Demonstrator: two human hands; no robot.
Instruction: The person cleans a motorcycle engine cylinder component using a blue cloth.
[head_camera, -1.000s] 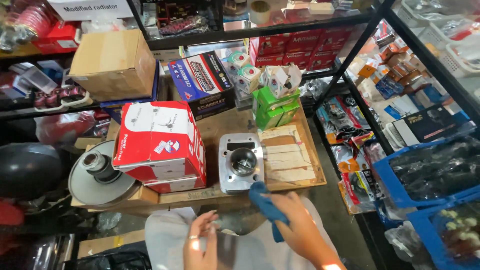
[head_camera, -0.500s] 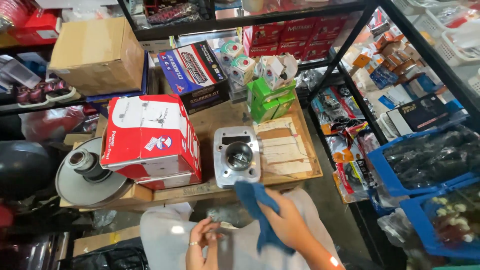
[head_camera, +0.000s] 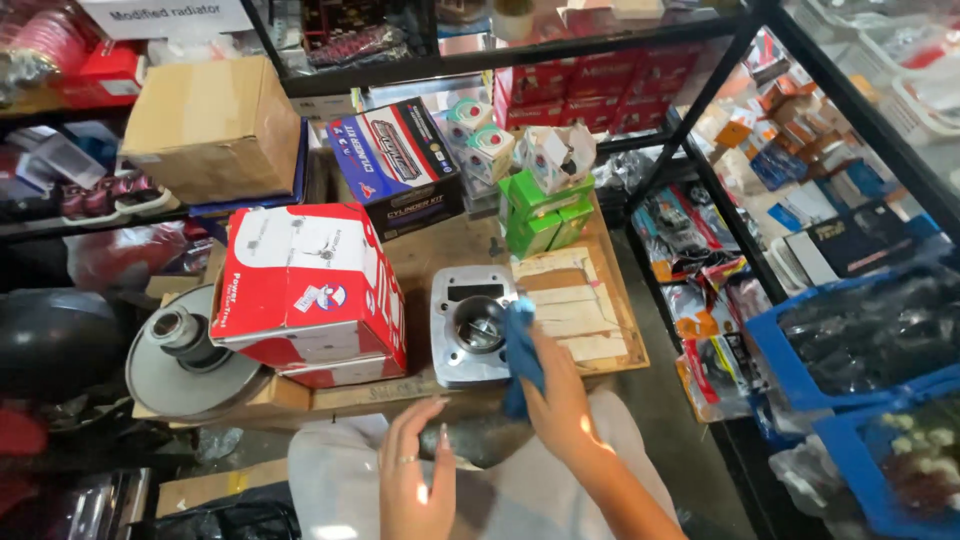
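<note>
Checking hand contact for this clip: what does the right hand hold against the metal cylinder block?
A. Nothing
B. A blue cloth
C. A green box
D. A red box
B: the right hand presses a blue cloth to the edge of the cylinder block; the left hand hangs empty below the board.

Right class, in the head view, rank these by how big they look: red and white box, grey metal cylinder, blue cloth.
1. red and white box
2. grey metal cylinder
3. blue cloth, partly hidden by the right hand
</note>
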